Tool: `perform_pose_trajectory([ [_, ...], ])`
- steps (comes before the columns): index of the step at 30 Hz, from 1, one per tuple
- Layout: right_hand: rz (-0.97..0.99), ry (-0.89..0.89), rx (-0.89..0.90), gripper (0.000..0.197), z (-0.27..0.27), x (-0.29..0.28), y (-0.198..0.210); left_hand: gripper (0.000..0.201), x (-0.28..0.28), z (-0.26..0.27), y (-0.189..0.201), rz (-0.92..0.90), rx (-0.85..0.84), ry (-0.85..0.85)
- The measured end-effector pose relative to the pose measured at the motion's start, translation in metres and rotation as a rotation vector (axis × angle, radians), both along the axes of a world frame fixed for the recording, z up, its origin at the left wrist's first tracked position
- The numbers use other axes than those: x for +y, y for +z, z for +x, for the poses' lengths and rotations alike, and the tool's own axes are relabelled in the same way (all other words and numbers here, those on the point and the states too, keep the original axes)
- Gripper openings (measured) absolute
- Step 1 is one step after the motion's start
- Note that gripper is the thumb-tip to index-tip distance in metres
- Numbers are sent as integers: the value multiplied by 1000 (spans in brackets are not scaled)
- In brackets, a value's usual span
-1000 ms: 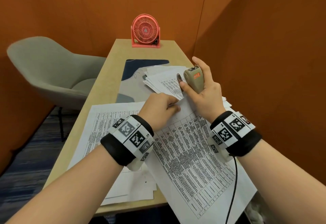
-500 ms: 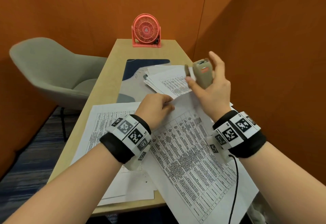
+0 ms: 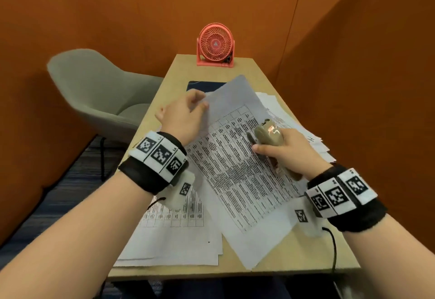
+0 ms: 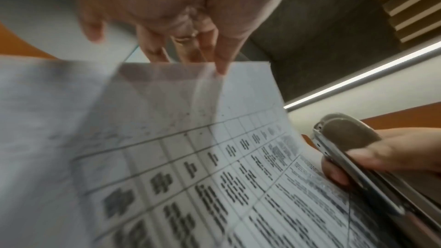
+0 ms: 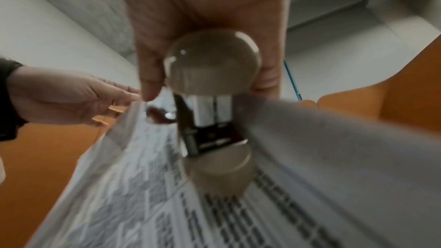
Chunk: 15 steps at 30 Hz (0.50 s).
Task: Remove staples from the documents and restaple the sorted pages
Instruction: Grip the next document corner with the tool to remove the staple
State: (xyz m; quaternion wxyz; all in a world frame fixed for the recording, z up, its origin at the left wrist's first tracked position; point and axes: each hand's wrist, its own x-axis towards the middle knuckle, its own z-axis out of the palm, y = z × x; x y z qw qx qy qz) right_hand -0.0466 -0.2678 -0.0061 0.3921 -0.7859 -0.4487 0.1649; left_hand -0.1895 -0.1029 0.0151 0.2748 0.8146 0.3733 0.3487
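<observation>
While the left hand [image 3: 186, 117] pinches the far edge of the top sheet [image 3: 237, 153] between thumb and fingers, the sheet stands lifted and curled above the stack on the worktop [image 3: 169, 91]. Half a second ago that edge was only starting to rise; it is now raised clear toward the red fan [image 3: 216, 47], with the blank underside facing the far wall. The left wrist view confirms the grip: fingertips [image 4: 222, 67] curl over the paper edge.

The right hand [image 3: 289, 150] has come down from its raised position and now rests on the printed face of the sheet, its grip closed around the beige stapler [image 3: 267, 137]. The stapler lies roughly level, nose pointing toward the left hand. In the right wrist view the stapler [image 5: 212, 90] appears slightly agape, with paper on both sides of it; whether paper sits inside the mouth cannot be determined.

Judgement: the top sheet appears free to lift at its far end. The current step looks like positioning pages for stapling, or turning a page. More printed pages [image 3: 174, 233] lie flat at the near left, and another stack [image 3: 303, 120] lies at the right, so much of the work probably remains.
</observation>
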Motion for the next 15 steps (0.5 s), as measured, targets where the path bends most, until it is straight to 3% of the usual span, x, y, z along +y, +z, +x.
perform_pose_trajectory([
  [2,120,-108,87,18,-4,10,-1,45,10,-10,-6,-41,-10,104],
  [5,245,-200,410,14,-7,25,0,89,35,-32,-22,-377,-42,138],
  [7,246,-232,640,13,-11,37,-1,89,48,-47,-34,-673,-58,31],
  [9,155,-259,773,16,-18,48,-10,71,53,-57,-44,-837,22,-59],
  [11,50,-275,834,21,-26,60,-26,53,56,-64,-52,-767,177,-61],
  [15,-89,-270,840,54,-44,84,-55,55,63,-71,-67,-448,674,38],
])
